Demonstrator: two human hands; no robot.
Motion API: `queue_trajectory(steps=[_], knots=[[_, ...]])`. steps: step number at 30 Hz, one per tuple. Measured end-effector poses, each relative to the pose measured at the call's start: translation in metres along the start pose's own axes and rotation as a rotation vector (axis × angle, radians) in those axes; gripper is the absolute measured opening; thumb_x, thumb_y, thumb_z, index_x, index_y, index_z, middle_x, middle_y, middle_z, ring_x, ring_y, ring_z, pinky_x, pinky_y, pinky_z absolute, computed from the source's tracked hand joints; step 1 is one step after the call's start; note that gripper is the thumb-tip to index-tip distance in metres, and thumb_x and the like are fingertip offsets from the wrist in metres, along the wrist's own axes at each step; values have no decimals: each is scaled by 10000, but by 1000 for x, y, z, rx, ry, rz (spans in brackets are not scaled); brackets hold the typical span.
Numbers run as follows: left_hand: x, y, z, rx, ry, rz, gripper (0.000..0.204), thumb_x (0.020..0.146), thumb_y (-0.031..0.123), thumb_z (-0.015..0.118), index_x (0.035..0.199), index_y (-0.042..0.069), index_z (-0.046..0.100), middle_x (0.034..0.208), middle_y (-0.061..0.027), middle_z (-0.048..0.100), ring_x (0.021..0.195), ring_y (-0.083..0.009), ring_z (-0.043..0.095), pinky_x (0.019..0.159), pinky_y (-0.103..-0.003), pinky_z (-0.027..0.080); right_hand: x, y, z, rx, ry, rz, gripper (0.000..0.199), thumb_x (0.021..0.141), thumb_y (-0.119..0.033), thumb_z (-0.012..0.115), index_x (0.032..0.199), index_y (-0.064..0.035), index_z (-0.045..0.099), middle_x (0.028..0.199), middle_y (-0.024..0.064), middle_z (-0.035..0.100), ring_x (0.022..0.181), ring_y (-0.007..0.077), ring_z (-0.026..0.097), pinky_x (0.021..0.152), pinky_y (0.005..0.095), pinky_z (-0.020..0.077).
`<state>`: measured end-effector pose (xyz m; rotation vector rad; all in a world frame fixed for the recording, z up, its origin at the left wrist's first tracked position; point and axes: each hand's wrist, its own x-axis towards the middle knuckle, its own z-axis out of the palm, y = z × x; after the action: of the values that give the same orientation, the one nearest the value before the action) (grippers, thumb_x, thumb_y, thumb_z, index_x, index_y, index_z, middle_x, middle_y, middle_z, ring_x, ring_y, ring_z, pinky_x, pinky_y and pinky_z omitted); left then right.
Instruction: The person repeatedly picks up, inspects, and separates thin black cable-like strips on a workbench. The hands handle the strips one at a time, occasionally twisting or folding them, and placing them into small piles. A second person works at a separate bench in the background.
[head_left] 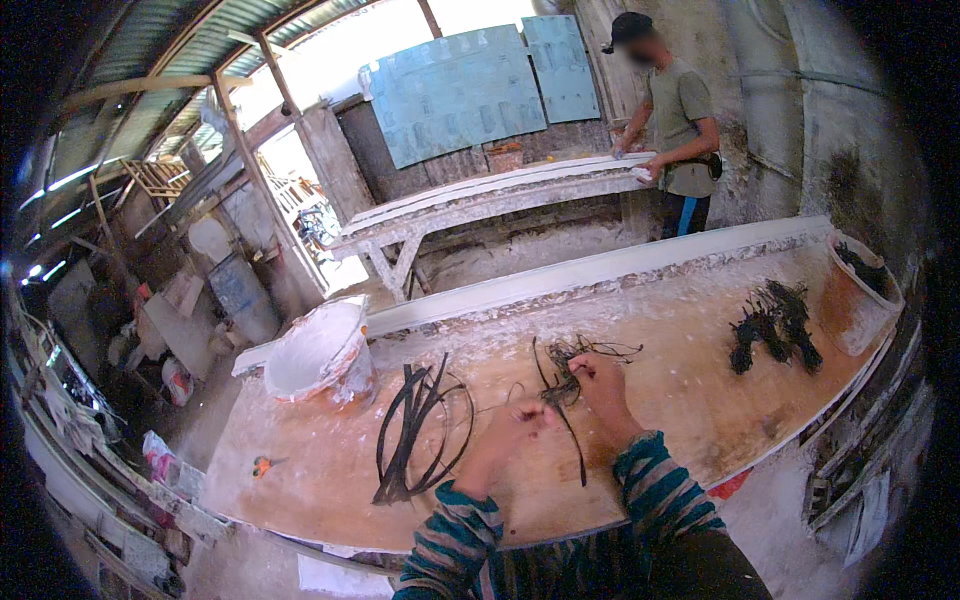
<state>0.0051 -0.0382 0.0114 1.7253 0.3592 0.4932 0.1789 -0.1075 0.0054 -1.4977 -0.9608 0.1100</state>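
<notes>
Head view shows both hands, left hand and right hand, pinched shut on a tangle of dark wire strands mid-desk, held low so the loose ends rest on the board.

No labels, signs or screens before you, only crumpled plastic bags heaped low on your far left.

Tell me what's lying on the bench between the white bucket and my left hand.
In the head view, a bundle of long black strips lies on the bench between the white bucket and your left hand.
</notes>
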Motion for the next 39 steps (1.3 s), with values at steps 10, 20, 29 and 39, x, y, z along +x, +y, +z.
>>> queue_trajectory(steps=[10, 20, 29, 39], knots=[[5, -8, -45, 48, 730, 7, 98, 763, 125, 629, 803, 40, 658, 634, 24, 559, 543, -60, 453, 518, -200, 367, -29, -22, 18, 183, -515, 15, 80, 750, -91, 634, 790, -25, 615, 754, 21, 539, 681, 112, 481, 595, 236, 377], [13, -30, -43, 9, 782, 184, 63, 714, 49, 644, 734, -7, 623, 682, -48, 624, 605, -88, 542, 584, -207, 422, -43, -22, 27, 412, -864, -230, 122, 779, -90, 611, 879, -20, 617, 958, 64, 521, 886, 143, 497, 740, 251, 415], [10, -24, -24, 358, 710, 110, 90, 738, 70, 638, 786, -5, 626, 699, -49, 618, 641, -103, 565, 583, -229, 446, -39, -49, 13, 378, -869, 16, 76, 744, -68, 655, 771, -25, 598, 718, -4, 561, 708, 71, 510, 630, 211, 404], [10, -17, -9, 102, 359, 57, 113, 826, 146, 571, 833, 44, 618, 734, -1, 552, 584, -70, 495, 514, -210, 402, -27, -18, 18, 273, -266, 61, 141, 720, 7, 637, 675, -43, 513, 659, -7, 547, 598, 57, 470, 543, 211, 382]])
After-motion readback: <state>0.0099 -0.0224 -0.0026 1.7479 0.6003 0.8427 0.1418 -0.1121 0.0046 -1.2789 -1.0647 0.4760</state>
